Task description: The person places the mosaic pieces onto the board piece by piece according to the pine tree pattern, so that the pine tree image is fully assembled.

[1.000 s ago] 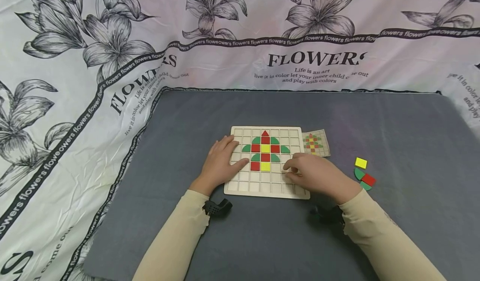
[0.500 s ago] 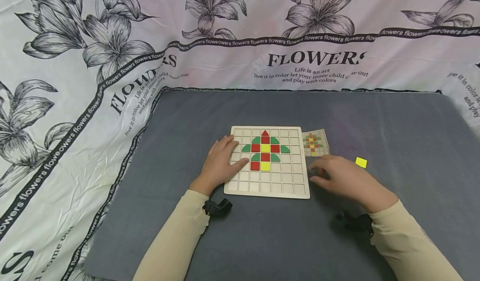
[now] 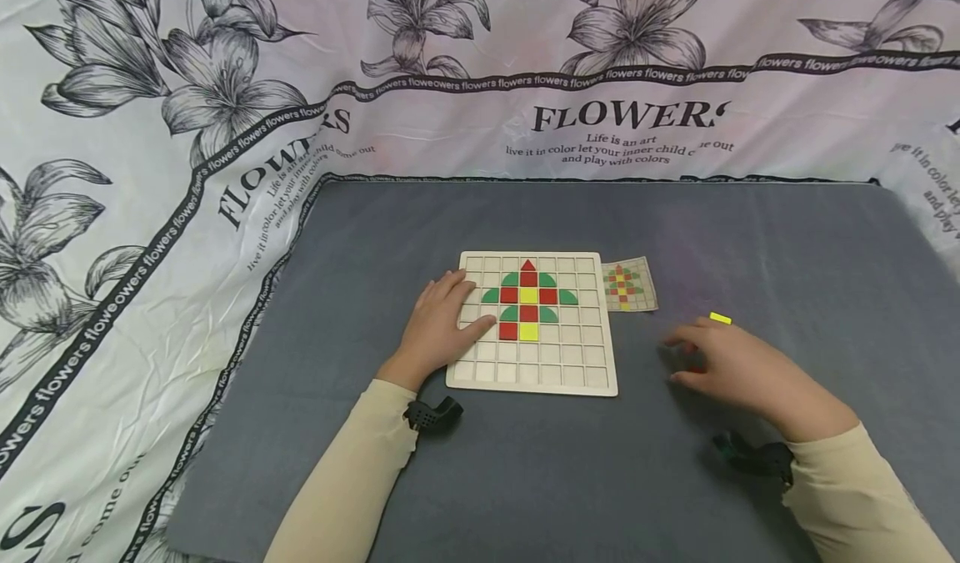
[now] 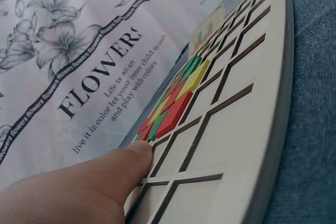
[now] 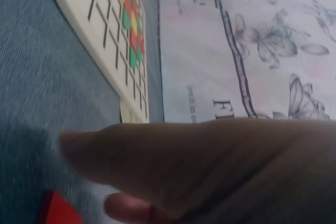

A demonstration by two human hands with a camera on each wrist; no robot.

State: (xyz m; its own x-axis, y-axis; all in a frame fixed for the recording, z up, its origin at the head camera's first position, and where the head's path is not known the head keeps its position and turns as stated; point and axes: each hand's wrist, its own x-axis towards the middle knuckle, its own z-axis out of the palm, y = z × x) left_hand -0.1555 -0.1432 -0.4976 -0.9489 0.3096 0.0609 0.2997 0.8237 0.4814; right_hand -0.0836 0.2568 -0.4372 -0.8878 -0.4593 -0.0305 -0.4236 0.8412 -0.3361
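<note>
My left hand (image 3: 444, 329) rests on the left side of a light wooden grid board (image 3: 573, 377), its thumb (image 4: 105, 177) lying across the grid. Red, yellow and green tiles (image 3: 528, 296) sit in the board's squares, forming a tree-like pattern topped by a red triangle. To the right of the board, my right hand (image 3: 757, 375) hovers over loose tiles, thumb and fingers apart. A red tile (image 5: 59, 212) shows below its thumb in the right wrist view. Past the knuckles, part of a yellow tile (image 3: 720, 319) shows. Other loose tiles are hidden beneath the hand.
A small pattern card (image 3: 630, 285) with a similar tree design lies against the board's right edge. The grey tabletop (image 3: 420, 221) surrounds everything. Behind and to the left hangs a white cloth (image 3: 450, 121) printed with flowers and lettering.
My right hand has moved from over the board's right part to the loose tiles, covering most of them. The left hand and the tile pattern on the board stay the same.
</note>
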